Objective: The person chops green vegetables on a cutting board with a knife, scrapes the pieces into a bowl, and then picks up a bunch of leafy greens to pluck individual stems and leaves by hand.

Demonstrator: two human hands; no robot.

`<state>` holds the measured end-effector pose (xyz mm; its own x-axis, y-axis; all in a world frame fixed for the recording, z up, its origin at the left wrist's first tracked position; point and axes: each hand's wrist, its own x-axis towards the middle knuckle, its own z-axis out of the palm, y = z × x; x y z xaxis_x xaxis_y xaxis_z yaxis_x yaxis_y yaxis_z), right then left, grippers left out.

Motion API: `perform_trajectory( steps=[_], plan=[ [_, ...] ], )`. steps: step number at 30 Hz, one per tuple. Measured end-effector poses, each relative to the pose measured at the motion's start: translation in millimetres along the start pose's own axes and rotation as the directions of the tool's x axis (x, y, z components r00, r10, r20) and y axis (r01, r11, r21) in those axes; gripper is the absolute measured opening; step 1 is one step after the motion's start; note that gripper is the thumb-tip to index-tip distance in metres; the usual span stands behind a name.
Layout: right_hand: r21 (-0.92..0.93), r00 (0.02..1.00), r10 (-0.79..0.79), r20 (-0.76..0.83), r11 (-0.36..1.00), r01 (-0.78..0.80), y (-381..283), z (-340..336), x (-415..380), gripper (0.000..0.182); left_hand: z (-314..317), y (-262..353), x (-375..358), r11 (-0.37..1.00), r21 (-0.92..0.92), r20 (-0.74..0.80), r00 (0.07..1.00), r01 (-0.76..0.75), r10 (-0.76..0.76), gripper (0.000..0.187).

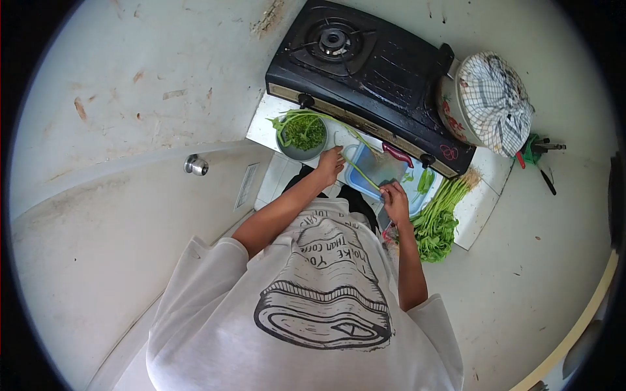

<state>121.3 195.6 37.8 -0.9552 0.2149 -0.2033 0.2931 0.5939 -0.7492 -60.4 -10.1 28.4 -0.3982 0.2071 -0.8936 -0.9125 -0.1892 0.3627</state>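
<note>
A long green stem (pixel 362 174) stretches between my two hands above a blue cutting board (pixel 381 171). My left hand (pixel 330 164) pinches its left end, just below a grey bowl (pixel 293 151) of chopped greens (pixel 304 133). My right hand (pixel 394 195) has its fingers closed on the other end, over the board's front edge. A red-handled knife (pixel 397 154) lies at the board's back edge. Loose leaves (pixel 425 181) rest on the board's right side. A large bunch of leafy greens (pixel 438 225) with roots lies right of the board.
Behind the board stands a black gas stove (pixel 391 72). A pot (pixel 451 111) covered with a checked cloth (pixel 497 101) is at its right end. Green-handled and red-handled utensils (pixel 536 153) are beyond the pot. A door knob (pixel 195 165) is at the left.
</note>
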Motion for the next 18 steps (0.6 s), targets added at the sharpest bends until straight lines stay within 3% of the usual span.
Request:
perform_trajectory(
  steps=[5, 8, 11, 13, 16, 18],
  plan=[
    [-0.107, 0.997, 0.071, -0.01, 0.992, -0.071, -23.6, 10.5, 32.1, 0.013, 4.7, 44.0, -40.0, 0.97, 0.223, 0.164, 0.977, 0.101, -0.139, 0.063],
    [-0.265, 0.996, 0.077, -0.035, 0.961, -0.083, -37.6, 25.3, 52.7, 0.014, -5.9, 72.6, -60.1, 0.945, 0.325, 0.441, 0.878, 0.039, -0.187, 0.052],
    [-0.35, 0.982, -0.019, -0.186, 0.936, -0.048, -56.5, 41.2, 70.1, 0.019, -21.5, 97.5, -63.6, 0.904, 0.421, 0.552, 0.813, -0.081, -0.184, 0.041],
    [-0.406, 0.962, -0.066, -0.266, 0.912, -0.05, -71.6, 55.4, 87.6, 0.024, -42.3, 111.8, -51.8, 0.936, 0.338, 0.491, 0.867, -0.098, -0.086, 0.037],
    [-0.334, 0.941, -0.12, -0.317, 0.943, 0.008, -92.5, 72.2, 118.7, 0.022, -66.2, 124.8, -32.4, 0.982, 0.168, 0.373, 0.927, -0.09, 0.021, 0.032],
    [-0.159, 0.954, -0.125, -0.272, 0.984, 0.084, -117.7, 76.3, 138.8, 0.021, -77.0, 135.1, -26.9, 0.996, 0.062, 0.278, 0.96, -0.065, 0.045, 0.031]
  ],
)
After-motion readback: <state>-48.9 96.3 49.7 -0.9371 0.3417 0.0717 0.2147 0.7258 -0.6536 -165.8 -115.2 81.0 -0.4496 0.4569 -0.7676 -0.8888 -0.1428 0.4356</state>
